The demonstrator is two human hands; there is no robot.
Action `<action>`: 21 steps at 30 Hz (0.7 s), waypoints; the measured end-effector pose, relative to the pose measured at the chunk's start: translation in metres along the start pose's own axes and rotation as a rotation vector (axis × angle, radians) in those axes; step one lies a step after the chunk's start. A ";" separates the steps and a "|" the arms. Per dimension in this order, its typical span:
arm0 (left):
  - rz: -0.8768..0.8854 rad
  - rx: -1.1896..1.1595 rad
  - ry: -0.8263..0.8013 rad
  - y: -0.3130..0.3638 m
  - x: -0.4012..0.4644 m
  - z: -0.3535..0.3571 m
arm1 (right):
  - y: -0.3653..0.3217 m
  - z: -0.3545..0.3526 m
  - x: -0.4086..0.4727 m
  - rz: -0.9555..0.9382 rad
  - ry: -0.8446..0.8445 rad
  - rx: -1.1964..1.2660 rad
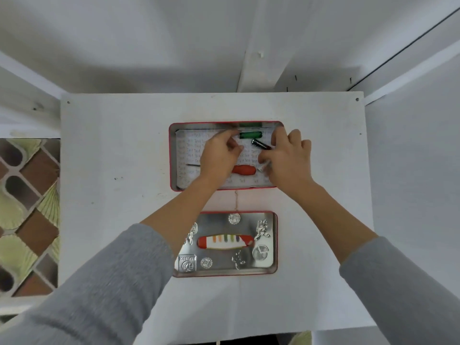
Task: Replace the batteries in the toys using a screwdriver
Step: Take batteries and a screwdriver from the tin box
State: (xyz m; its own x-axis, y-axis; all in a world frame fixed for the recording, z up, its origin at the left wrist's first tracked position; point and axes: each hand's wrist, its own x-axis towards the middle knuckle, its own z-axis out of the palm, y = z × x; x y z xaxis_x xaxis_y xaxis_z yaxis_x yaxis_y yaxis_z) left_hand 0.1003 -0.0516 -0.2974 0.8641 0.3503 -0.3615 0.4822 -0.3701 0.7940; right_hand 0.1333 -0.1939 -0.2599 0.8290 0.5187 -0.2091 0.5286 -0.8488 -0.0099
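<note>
Screwdriver with orange handle lying in the open red-rimmed tin on the white tabletop, partly under the left hand, fingers curled above it, grip unclear. Right hand pinching a small metal piece, a dark battery beside a green battery. Tin lid resting nearer.

Count at the white table, one: two tin halves, namely one open tin lined with one printed paper sheet, and one embossed lid lying nearer the person. In the tin: two batteries, one green battery and one dark battery; one screwdriver with an orange handle. On the lid: one striped toy. Two hands over the tin: left hand, right hand.
</note>
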 end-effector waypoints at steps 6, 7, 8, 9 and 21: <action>-0.047 0.136 0.131 0.011 0.004 0.013 | 0.001 0.009 0.005 0.018 0.098 0.060; -0.054 0.149 0.148 0.012 0.004 0.016 | 0.003 0.011 0.004 0.009 0.135 0.107; -0.056 0.151 0.155 0.012 0.004 0.017 | 0.007 0.013 0.002 0.003 0.178 0.162; -0.059 0.135 0.148 0.012 0.003 0.018 | 0.009 0.014 0.000 0.003 0.217 0.218; -0.172 -0.730 0.104 0.024 -0.025 -0.056 | -0.001 -0.044 -0.021 0.441 0.108 1.623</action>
State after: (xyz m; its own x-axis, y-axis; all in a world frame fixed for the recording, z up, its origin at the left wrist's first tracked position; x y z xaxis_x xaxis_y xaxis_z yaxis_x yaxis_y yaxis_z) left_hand 0.0821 -0.0212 -0.2418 0.7498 0.4444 -0.4902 0.3599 0.3478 0.8657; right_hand 0.1231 -0.1991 -0.2120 0.8959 0.1756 -0.4081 -0.3949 -0.1059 -0.9126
